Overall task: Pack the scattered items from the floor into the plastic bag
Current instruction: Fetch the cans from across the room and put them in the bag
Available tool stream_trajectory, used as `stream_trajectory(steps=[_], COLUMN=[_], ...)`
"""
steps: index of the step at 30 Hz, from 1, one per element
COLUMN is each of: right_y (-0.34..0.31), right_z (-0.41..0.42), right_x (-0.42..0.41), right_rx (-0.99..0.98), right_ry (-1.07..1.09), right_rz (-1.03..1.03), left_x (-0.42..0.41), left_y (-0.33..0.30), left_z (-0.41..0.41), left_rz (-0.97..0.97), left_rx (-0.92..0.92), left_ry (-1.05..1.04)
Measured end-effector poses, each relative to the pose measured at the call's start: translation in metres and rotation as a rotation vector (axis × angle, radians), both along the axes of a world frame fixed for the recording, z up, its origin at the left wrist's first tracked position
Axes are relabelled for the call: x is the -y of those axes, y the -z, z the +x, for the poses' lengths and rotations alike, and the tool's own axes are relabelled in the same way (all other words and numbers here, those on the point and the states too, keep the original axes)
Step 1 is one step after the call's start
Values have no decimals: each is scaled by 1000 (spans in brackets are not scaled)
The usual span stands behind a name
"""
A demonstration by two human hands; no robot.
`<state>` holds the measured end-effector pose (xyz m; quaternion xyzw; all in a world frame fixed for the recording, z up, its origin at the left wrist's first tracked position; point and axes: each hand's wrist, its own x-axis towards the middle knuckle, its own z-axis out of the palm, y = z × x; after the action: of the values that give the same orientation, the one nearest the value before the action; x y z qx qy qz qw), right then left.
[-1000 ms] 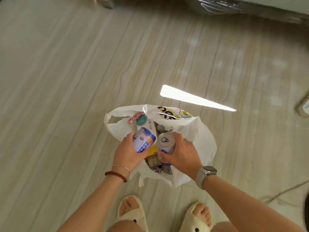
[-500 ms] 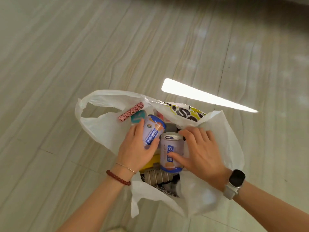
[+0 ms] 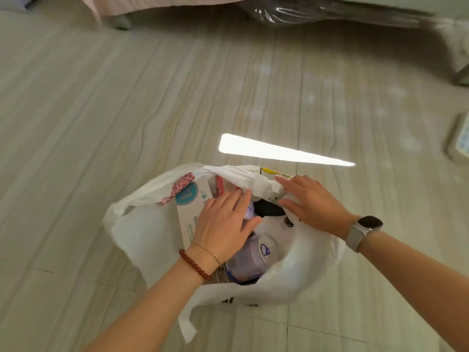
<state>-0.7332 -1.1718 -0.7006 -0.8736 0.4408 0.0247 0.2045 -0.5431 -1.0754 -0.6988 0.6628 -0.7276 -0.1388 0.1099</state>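
The white plastic bag [image 3: 142,232] stands open on the floor below me. My left hand [image 3: 223,222] reaches into its mouth, fingers and thumb curled around a small can [image 3: 250,211] that is mostly hidden. My right hand [image 3: 312,199] lies flat with fingers apart on the bag's far right rim and holds nothing. A second can [image 3: 256,257] lies on its side inside the bag, just below my left hand. Also inside are a white pack with a teal circle [image 3: 190,196], a pink leopard-print item [image 3: 181,185] and a yellow-printed packet [image 3: 269,171].
Pale wood-grain floor surrounds the bag, with a bright strip of sunlight [image 3: 279,151] just beyond it. A bed with a pink cover [image 3: 152,3] and clear plastic wrapping [image 3: 291,11] runs along the far side. A small pale object [image 3: 459,141] lies at the right edge.
My right hand let go of its can, which now lies in the bag, and moved to the far rim. My left hand pushed its can deeper inside.
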Motion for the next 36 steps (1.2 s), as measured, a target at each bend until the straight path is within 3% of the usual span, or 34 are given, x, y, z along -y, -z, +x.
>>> stream_trajectory(steps=[3, 5, 6, 8, 10, 11, 13, 18, 20, 25, 30, 36], right_y=[-2, -8, -11, -9, -4, 0, 6, 5, -5, -64, -103, -128], right_z=[-3, -5, -5, -7, -8, -10, -15, -23, -23, 10, 78, 121], right_x=[3, 0, -4, -13, -21, -25, -27, -25, -25, -17, -14, -14], right_rx=[98, 163, 171, 110, 11, -25, -78, -113, 28, 699, 1011, 1152], right_ry=[43, 89, 73, -54, -196, -229, -222, -282, -202, 422, 538, 515], right_rz=[-76, -111, -155, -280, -368, -391, -432, -511, -464, -108, -23, 11], left_x=[-9, -15, -16, -14, -13, -14, -16, -8, -1, 15, 22, -4], left_y=[-18, -31, -36, -43, -43, -41, -41, -57, -62, -77, -110, -155], left_z=[0, 18, 32, 64, 88, 95, 101, 82, 73, 75, 84, 103], left_rz=[-468, -598, -518, -153, 209, 298, 305, 112, 21, -200, -328, -476], left_rx=[17, 155, 240, 313, 345, 358, 299, -122, -245, -597, -699, -652], left_ry=[-16, -134, -242, -450, -561, -567, -490, -347, -381, -693, -833, -789])
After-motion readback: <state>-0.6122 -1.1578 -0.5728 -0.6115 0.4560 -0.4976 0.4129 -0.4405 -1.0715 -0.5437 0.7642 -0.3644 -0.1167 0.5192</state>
